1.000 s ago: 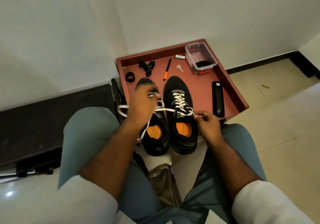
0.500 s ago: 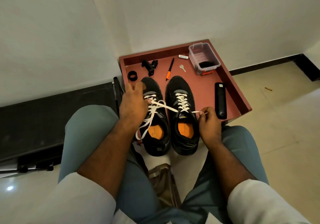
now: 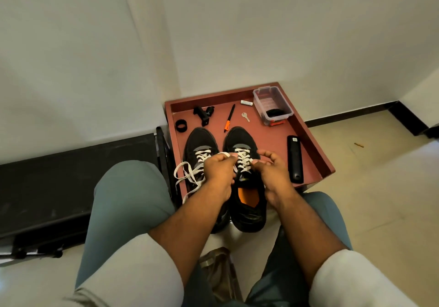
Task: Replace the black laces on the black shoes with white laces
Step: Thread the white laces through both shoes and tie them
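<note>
Black shoes (image 3: 244, 178) wear white laces (image 3: 242, 163), pinched by both hands.
Left hand (image 3: 219, 173), right hand (image 3: 270, 171); red tray (image 3: 316, 150), white walls.

Red rimmed table (image 3: 316, 145) bearing two black shoes (image 3: 240, 140), ring (image 3: 181, 125), pen (image 3: 229, 118), key (image 3: 245, 116), clear box (image 3: 272, 105), black remote (image 3: 294, 159).

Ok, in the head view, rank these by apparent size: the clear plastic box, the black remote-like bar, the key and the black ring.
1. Clear plastic box
2. Black bar: longer than the box but much narrower, so these two are close
3. Black ring
4. Key: only slightly smaller than the ring
</note>
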{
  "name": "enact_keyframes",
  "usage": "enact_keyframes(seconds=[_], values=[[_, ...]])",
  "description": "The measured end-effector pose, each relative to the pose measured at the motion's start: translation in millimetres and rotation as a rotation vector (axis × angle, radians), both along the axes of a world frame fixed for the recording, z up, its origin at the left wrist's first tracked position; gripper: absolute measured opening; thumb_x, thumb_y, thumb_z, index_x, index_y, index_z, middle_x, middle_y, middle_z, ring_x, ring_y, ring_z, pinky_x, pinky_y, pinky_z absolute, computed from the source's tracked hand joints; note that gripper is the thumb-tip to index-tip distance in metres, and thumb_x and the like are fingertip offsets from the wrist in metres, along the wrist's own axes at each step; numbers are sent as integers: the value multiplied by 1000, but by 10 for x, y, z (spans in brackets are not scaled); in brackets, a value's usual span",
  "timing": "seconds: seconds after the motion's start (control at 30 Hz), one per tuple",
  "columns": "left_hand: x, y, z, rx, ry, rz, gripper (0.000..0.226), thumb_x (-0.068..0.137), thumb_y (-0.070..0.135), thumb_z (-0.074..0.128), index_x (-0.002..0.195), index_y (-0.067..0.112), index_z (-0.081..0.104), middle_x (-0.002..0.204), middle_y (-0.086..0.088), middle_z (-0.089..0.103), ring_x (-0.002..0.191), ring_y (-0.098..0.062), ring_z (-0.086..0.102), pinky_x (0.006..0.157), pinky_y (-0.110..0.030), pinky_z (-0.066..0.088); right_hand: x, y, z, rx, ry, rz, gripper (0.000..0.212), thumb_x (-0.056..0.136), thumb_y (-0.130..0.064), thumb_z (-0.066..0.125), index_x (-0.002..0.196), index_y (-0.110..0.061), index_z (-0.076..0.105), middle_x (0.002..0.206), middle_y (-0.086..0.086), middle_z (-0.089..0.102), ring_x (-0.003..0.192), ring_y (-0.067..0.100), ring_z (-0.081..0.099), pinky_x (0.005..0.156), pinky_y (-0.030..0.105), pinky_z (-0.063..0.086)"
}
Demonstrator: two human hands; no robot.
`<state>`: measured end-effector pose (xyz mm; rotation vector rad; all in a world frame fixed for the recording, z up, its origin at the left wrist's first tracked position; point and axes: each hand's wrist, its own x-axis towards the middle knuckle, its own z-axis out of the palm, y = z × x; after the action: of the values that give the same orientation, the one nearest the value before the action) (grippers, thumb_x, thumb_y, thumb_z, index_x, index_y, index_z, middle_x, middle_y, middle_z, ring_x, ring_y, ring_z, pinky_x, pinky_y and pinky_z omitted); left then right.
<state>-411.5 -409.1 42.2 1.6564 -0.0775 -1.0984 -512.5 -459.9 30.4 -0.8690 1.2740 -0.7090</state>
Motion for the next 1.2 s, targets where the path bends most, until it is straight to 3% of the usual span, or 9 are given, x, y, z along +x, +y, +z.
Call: enact_keyframes(seconds=[0.13,0.27,0.4,0.6,0.73,0.83,1.0,1.07,1.2], values=[[94,3,261,-116,-127,-64,12,93,14,64,84,7,66,69,-3,60,47,-8,50,39,-18,43,-42,0,329,30,-120,34,18,98,-10,50,107,-18,63,84,1,70,71,11,64,51,21,50],[161,41,652,-238,-261,-163,13,93,14,65,83,8,69,73,-6,68,54,-12,59,50,-20,53,-42,61,794,-58,-214,132,22,97,-4,49,110,-12,65,82,2,72,71,9,65,54,18,51],[188,45,1241,-387,-317,-223,11,93,15,63,89,8,70,75,-6,70,57,-13,63,55,-22,57,-9,71,1407,-339,-149,206,23,97,-1,48,106,-9,68,94,5,73,82,9,68,61,14,50],[263,-6,2215,-583,-518,-239,15,95,15,61,97,4,71,80,-9,71,60,-16,65,57,-27,58,-12,-88,2363,-832,69,283,30,98,-4,46,115,-17,67,101,-4,72,88,8,68,79,24,56],[306,-55,2662,-641,-663,-305,16,96,13,60,97,1,71,82,-14,70,59,-18,64,59,-30,60,21,-243,2843,-1070,187,299,34,97,-2,46,119,-18,66,102,-4,71,83,10,68,83,33,57],[324,-87,2846,-641,-744,-392,15,94,14,63,97,2,71,80,-14,70,58,-17,65,58,-29,60,-7,-275,3045,-1186,252,338,46,95,1,45,132,-26,55,102,-2,71,82,9,68,82,31,57],[305,-103,2903,-629,-782,-415,16,90,16,68,98,4,74,80,-11,72,55,-14,65,58,-28,59,-74,-178,3054,-1301,384,339,65,98,-10,52,150,-35,22,98,-11,69,88,0,65,74,4,43],[285,-92,2908,-642,-735,-405,13,89,15,69,96,6,74,80,-11,72,55,-13,63,57,-27,59,-70,-160,3038,-1312,361,290,52,97,-12,55,143,-28,36,103,-8,70,91,2,65,76,4,45],[259,-76,2914,-662,-603,-358,11,86,16,72,92,7,75,81,-10,73,60,-16,61,54,-26,55,-23,-168,3001,-1265,246,181,10,92,-13,63,101,-16,66,94,-3,71,87,7,67,75,24,55]])
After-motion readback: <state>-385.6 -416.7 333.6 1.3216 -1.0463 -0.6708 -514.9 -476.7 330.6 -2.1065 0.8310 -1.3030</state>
